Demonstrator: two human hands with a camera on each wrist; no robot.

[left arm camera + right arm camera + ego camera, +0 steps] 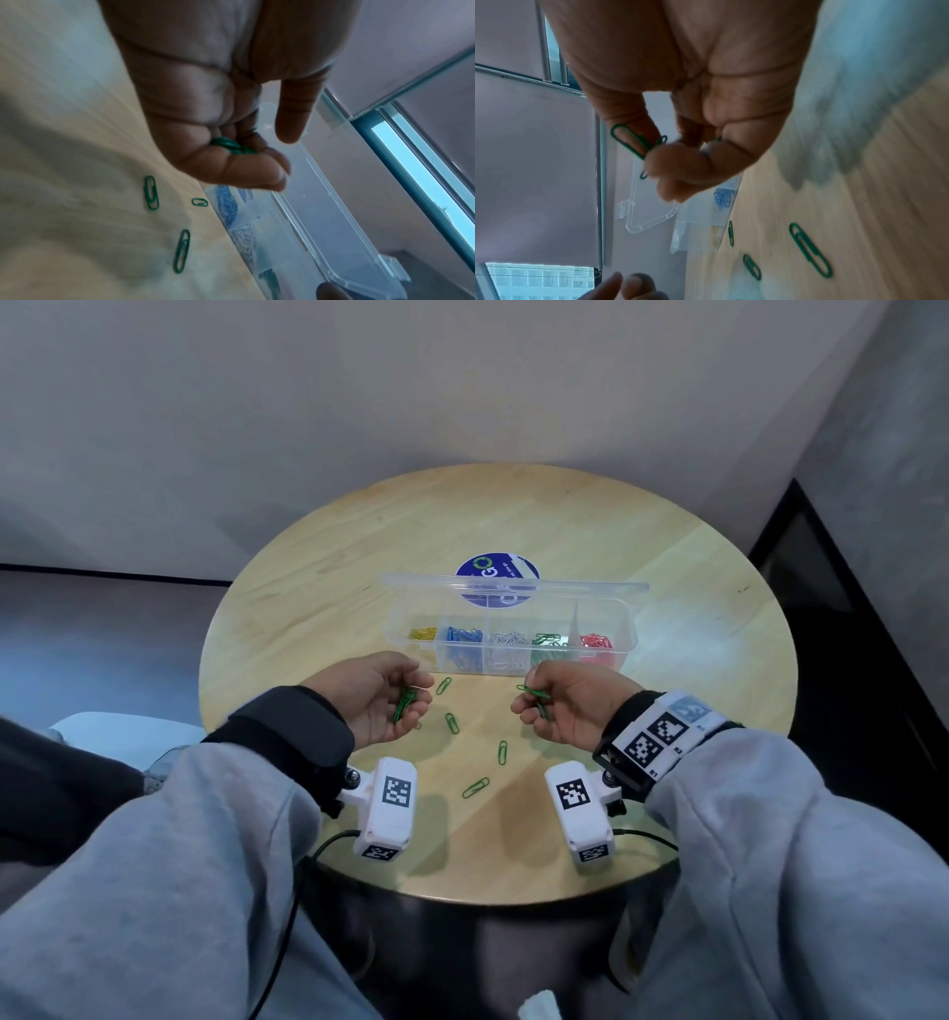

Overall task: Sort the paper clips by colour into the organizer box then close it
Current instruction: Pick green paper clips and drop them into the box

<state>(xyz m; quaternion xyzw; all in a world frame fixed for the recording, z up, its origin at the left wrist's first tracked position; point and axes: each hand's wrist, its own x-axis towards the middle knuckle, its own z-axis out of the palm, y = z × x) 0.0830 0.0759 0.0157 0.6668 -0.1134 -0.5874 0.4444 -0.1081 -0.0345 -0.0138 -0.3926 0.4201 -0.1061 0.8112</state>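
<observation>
Left hand [377,698] curls round a bunch of green clips [405,703]; right hand [562,706] pinches more clips [534,693]. Loose clips [502,752] lie between them on the surface [308,608], near the open box [511,634].

A round wooden table [667,557] stands close to a plain pale wall [411,377]. A round blue sticker [495,567] lies near the far edge of the tabletop. The floor [102,618] to the left is grey. On the right there is a dark panel [832,588]. The wrist views show a window [411,162] with bright daylight and grey blinds [531,162].
</observation>
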